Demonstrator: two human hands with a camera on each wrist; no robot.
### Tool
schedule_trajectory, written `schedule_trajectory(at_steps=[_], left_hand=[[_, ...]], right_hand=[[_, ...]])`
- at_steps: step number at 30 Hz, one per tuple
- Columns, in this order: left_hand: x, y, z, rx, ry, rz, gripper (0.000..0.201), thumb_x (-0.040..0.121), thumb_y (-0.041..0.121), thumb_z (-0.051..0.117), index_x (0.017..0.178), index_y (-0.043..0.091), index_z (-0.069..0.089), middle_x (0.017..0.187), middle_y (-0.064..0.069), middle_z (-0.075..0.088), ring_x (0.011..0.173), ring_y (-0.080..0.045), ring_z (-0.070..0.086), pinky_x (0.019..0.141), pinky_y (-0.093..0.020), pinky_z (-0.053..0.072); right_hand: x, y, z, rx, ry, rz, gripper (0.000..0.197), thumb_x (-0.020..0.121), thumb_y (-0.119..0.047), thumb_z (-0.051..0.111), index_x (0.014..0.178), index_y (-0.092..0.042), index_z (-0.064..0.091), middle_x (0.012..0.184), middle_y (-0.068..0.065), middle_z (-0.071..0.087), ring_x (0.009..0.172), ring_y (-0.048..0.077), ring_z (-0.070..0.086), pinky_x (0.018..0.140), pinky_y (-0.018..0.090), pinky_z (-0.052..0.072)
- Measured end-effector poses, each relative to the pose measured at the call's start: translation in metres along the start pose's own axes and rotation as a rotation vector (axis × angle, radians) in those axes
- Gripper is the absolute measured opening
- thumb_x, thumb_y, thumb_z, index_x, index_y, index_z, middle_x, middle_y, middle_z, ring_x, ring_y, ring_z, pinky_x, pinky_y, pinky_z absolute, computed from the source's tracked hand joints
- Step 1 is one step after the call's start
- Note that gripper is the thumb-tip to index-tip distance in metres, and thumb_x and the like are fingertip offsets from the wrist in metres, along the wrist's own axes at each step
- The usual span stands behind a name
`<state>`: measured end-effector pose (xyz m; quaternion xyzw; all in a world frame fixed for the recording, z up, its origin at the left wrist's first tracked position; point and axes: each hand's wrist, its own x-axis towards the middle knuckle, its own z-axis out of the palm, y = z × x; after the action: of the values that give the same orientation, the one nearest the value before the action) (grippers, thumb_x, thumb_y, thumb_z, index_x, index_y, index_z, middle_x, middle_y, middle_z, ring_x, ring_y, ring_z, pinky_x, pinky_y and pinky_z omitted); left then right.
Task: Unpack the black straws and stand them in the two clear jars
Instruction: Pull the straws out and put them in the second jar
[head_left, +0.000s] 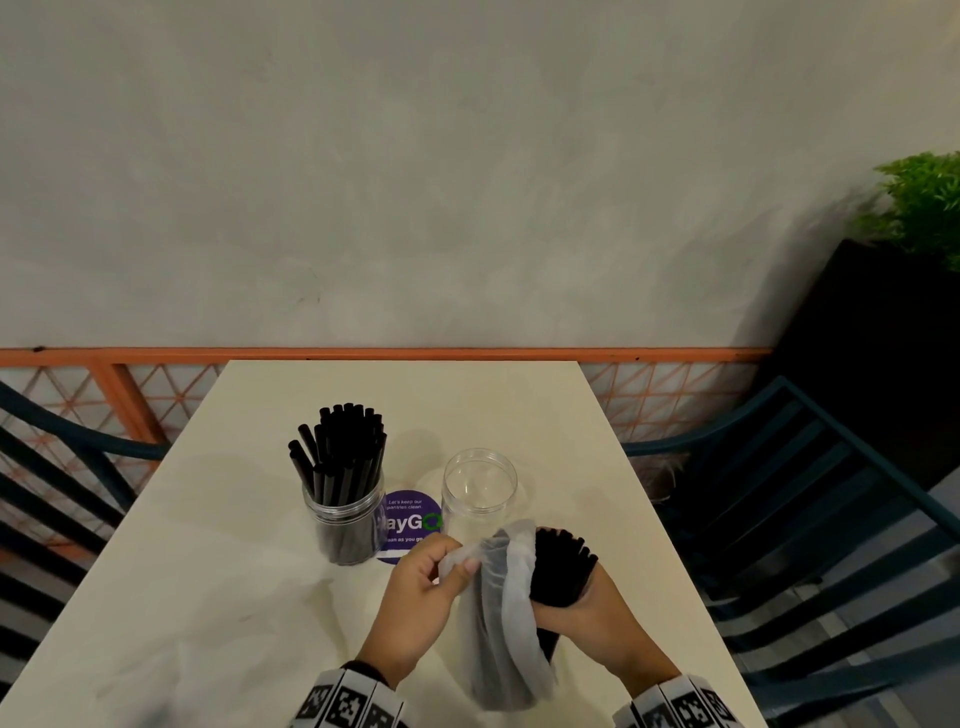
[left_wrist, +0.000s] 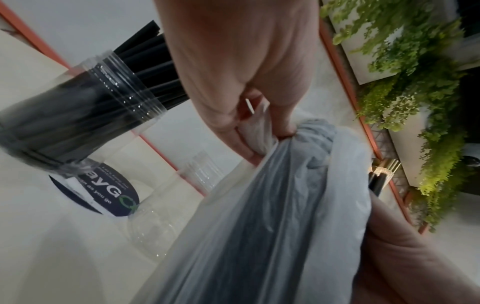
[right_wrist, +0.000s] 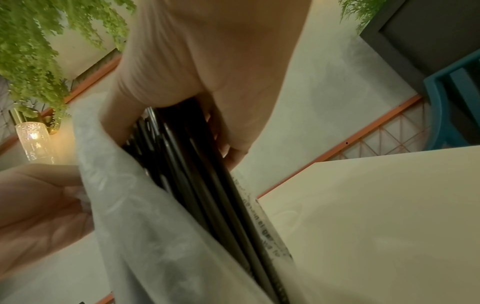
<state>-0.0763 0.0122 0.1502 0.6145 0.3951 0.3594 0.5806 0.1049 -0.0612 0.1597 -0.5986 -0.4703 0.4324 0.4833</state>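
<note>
A clear jar (head_left: 345, 525) packed with black straws stands left of centre on the cream table (head_left: 208, 571). To its right stands a second clear jar (head_left: 479, 493) with nothing in it. Near the front edge, my right hand (head_left: 587, 605) grips a bundle of black straws (head_left: 563, 566) that sticks halfway out of a thin white plastic bag (head_left: 498, 639). My left hand (head_left: 431, 587) pinches the bag's bunched top edge (left_wrist: 255, 131). In the right wrist view the straws (right_wrist: 197, 164) run down into the bag (right_wrist: 145, 236).
A round purple sticker (head_left: 410, 525) lies on the table between the two jars. Dark slatted chairs (head_left: 831, 509) stand on both sides. An orange railing (head_left: 363, 354) and a grey wall lie behind the table. A green plant (head_left: 919, 202) is at far right.
</note>
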Motion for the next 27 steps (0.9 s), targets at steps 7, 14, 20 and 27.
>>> schedule_trajectory(at_steps=[7,14,20,27], left_hand=[[-0.004,0.008,-0.008,-0.107,-0.16,-0.01,0.022,0.083,0.016,0.06,0.104,0.021,0.065,0.105,-0.002,0.068,0.095,-0.022,0.065,0.087,-0.033,0.054],[0.0,-0.001,0.0,-0.013,0.102,0.049,0.028,0.073,0.018,0.074,0.063,-0.003,0.057,0.056,-0.004,0.048,0.055,-0.012,0.041,0.053,-0.021,0.036],[-0.006,-0.001,0.009,-0.037,0.045,0.036,0.019,0.09,0.014,0.053,0.074,0.012,0.064,0.065,0.004,0.061,0.065,-0.007,0.052,0.065,-0.02,0.046],[-0.009,0.013,0.004,-0.018,-0.072,0.078,0.025,0.082,0.04,0.054,0.085,0.017,0.063,0.081,-0.012,0.065,0.073,-0.016,0.057,0.074,-0.034,0.052]], right_hand=[[0.001,0.008,0.001,-0.002,0.039,0.024,0.061,0.048,-0.026,0.085,0.104,-0.014,0.063,0.096,-0.013,0.074,0.093,0.005,0.068,0.074,0.013,0.051],[0.0,0.007,0.004,-0.045,0.032,0.001,0.068,0.045,-0.034,0.084,0.106,-0.013,0.062,0.095,-0.006,0.073,0.093,0.003,0.067,0.074,0.013,0.051],[-0.001,0.009,0.006,-0.101,0.164,-0.004,0.061,0.051,-0.025,0.089,0.105,-0.02,0.06,0.101,-0.011,0.068,0.092,-0.006,0.063,0.075,0.011,0.05],[-0.001,0.011,0.009,-0.122,0.173,-0.016,0.059,0.056,-0.016,0.088,0.105,-0.025,0.056,0.104,-0.011,0.065,0.095,-0.011,0.06,0.075,0.003,0.047]])
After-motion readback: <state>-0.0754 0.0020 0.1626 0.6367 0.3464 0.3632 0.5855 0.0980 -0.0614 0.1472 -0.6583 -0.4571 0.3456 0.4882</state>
